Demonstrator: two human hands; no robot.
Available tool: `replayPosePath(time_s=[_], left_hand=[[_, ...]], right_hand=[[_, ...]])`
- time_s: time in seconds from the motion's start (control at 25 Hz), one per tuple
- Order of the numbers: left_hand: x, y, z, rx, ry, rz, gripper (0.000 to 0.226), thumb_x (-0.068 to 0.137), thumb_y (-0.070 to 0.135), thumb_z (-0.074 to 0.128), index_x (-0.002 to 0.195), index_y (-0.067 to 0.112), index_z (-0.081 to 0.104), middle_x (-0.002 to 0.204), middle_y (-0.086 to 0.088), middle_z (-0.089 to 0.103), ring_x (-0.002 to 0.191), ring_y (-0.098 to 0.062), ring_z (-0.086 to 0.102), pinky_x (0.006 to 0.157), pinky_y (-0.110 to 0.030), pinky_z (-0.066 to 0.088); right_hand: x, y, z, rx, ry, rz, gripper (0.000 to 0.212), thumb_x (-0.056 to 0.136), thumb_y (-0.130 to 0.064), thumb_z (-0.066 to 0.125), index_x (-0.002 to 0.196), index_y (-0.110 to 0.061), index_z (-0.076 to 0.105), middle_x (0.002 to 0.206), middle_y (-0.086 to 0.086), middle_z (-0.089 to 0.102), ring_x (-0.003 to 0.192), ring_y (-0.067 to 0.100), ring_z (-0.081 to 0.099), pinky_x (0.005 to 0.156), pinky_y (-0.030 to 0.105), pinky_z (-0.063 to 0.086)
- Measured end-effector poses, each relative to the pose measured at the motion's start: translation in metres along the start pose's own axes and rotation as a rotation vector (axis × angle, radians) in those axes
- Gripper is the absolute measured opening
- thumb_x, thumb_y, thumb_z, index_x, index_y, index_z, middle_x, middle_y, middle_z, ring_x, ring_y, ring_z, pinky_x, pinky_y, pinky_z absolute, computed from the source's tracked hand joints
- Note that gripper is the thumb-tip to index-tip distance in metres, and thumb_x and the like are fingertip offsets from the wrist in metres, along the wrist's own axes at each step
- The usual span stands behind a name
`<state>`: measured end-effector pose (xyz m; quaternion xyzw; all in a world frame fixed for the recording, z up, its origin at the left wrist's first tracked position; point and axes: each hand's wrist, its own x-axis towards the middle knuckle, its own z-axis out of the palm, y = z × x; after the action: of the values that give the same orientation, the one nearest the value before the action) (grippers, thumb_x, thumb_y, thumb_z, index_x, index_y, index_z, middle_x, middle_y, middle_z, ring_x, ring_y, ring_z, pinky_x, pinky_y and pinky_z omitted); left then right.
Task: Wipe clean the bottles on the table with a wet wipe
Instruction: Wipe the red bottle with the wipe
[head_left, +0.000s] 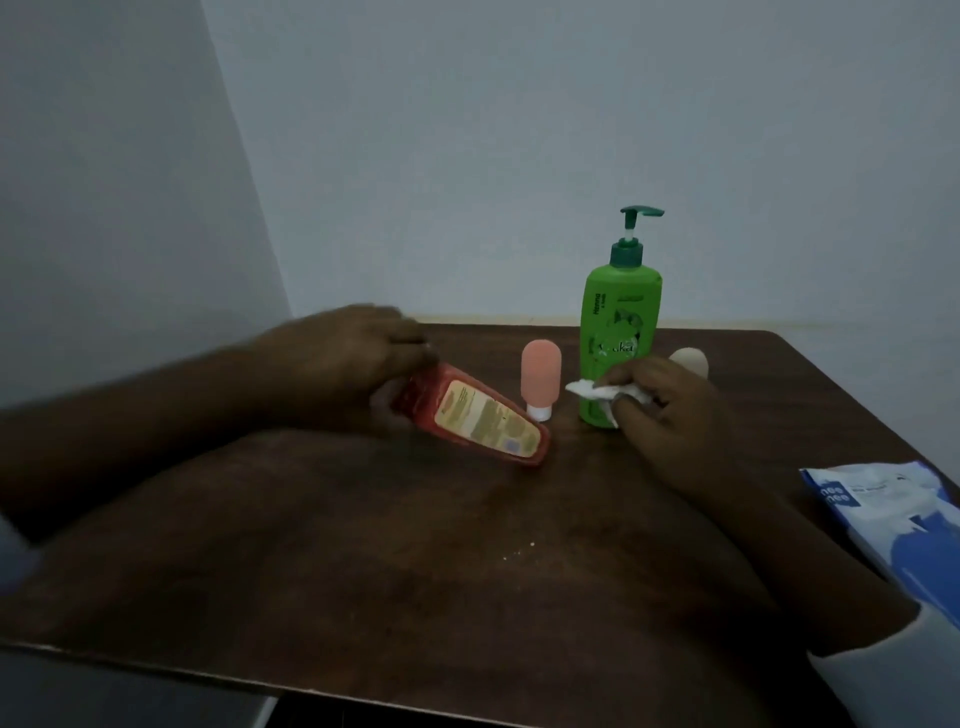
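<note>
My left hand (353, 358) grips the top end of a red bottle (483, 415), which leans over with its yellow back label up and its lower end on the table. My right hand (670, 410) pinches a crumpled white wet wipe (597, 392) in front of the tall green pump bottle (621, 332), low on its body. A small pink bottle (540, 376) stands cap-down between the red and green bottles. A small beige bottle (691, 358) shows partly behind my right hand.
The dark wooden table (415, 561) sits against a pale wall corner. A blue and white wet wipe pack (898, 519) lies at the right edge. A few small white crumbs (519, 551) dot the middle of the tabletop.
</note>
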<state>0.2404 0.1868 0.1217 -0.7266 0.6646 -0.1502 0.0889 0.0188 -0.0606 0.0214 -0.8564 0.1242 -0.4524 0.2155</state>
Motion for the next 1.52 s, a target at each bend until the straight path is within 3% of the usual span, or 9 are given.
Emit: replayPosePath(time_s=[0.12,0.32,0.48,0.56,0.72,0.88,1.16,1.36,1.52], left_hand=[[-0.047,0.029,0.049,-0.417,0.138,-0.168,0.063,0.081,0.07,0.07,0.134,0.039,0.058,0.122,0.021,0.062,0.108,0.004,0.058,0.09,-0.028,0.057],[-0.079,0.091,0.106,-0.879,0.385,-0.451,0.067,0.071,0.055,0.087,0.133,0.039,0.065,0.115,0.023,0.068,0.102,0.005,0.067,0.082,-0.026,0.061],[-0.08,0.1,0.108,-1.055,0.446,-0.551,0.094,0.065,0.039,0.095,0.146,0.042,0.049,0.117,0.02,0.069,0.096,0.005,0.071,0.082,-0.022,0.062],[-0.079,0.1,0.109,-1.129,0.44,-0.537,0.101,0.065,0.033,0.097,0.148,0.047,0.041,0.121,0.019,0.068,0.099,0.005,0.07,0.084,-0.021,0.062],[-0.077,0.099,0.111,-1.212,0.459,-0.52,0.108,0.066,0.025,0.098,0.149,0.049,0.033,0.118,0.01,0.067,0.1,-0.002,0.071,0.084,-0.027,0.063],[-0.078,0.097,0.111,-1.281,0.502,-0.526,0.113,0.063,0.017,0.1,0.15,0.046,0.033,0.101,0.005,0.075,0.087,-0.009,0.075,0.078,-0.032,0.065],[-0.079,0.094,0.115,-1.276,0.459,-0.478,0.109,0.064,0.026,0.098,0.149,0.047,0.034,0.097,0.003,0.071,0.085,-0.011,0.075,0.076,-0.037,0.065],[-0.079,0.093,0.114,-1.274,0.427,-0.51,0.114,0.062,0.025,0.1,0.145,0.056,0.029,0.107,0.003,0.068,0.09,-0.009,0.074,0.077,-0.033,0.065],[-0.081,0.096,0.11,-1.294,0.475,-0.477,0.114,0.063,0.017,0.099,0.147,0.049,0.03,0.102,0.006,0.072,0.089,-0.005,0.074,0.076,-0.026,0.064]], right_hand=[[-0.003,-0.006,0.002,-0.022,-0.019,-0.001,0.024,0.084,0.006,0.067,0.1,-0.011,0.075,0.095,-0.004,0.071,0.089,-0.011,0.06,0.073,0.004,0.043],[-0.009,-0.026,0.009,-0.082,-0.176,-0.02,0.03,0.092,0.0,0.062,0.117,-0.013,0.072,0.107,-0.01,0.067,0.093,-0.024,0.055,0.079,-0.003,0.037],[-0.019,-0.047,0.027,-0.252,-0.358,-0.207,0.037,0.092,-0.005,0.062,0.128,-0.016,0.064,0.121,0.001,0.069,0.108,0.004,0.059,0.094,0.026,0.051],[-0.025,-0.065,0.044,-0.258,-0.477,-0.326,0.04,0.092,-0.007,0.058,0.131,-0.014,0.062,0.128,0.003,0.066,0.117,0.012,0.059,0.102,0.028,0.047],[-0.016,-0.111,0.077,-0.264,-0.587,-0.351,0.048,0.09,-0.027,0.041,0.128,-0.009,0.064,0.129,0.01,0.067,0.119,0.026,0.063,0.1,0.045,0.051],[-0.022,-0.132,0.086,-0.318,-0.807,-0.279,0.059,0.082,-0.032,0.042,0.134,-0.012,0.061,0.136,0.01,0.062,0.126,0.027,0.058,0.109,0.045,0.045],[-0.076,-0.136,0.046,-0.346,-0.728,-0.436,0.048,0.087,-0.02,0.041,0.125,-0.013,0.069,0.127,0.006,0.069,0.118,0.019,0.065,0.099,0.035,0.054],[-0.039,-0.144,0.027,-0.197,-0.568,-0.249,0.036,0.092,-0.011,0.058,0.127,-0.018,0.068,0.124,-0.002,0.07,0.109,0.007,0.066,0.094,0.018,0.051],[-0.038,-0.142,0.076,-0.346,-0.717,-0.189,0.048,0.091,-0.015,0.048,0.139,-0.013,0.057,0.143,0.008,0.057,0.134,0.021,0.052,0.111,0.041,0.043]])
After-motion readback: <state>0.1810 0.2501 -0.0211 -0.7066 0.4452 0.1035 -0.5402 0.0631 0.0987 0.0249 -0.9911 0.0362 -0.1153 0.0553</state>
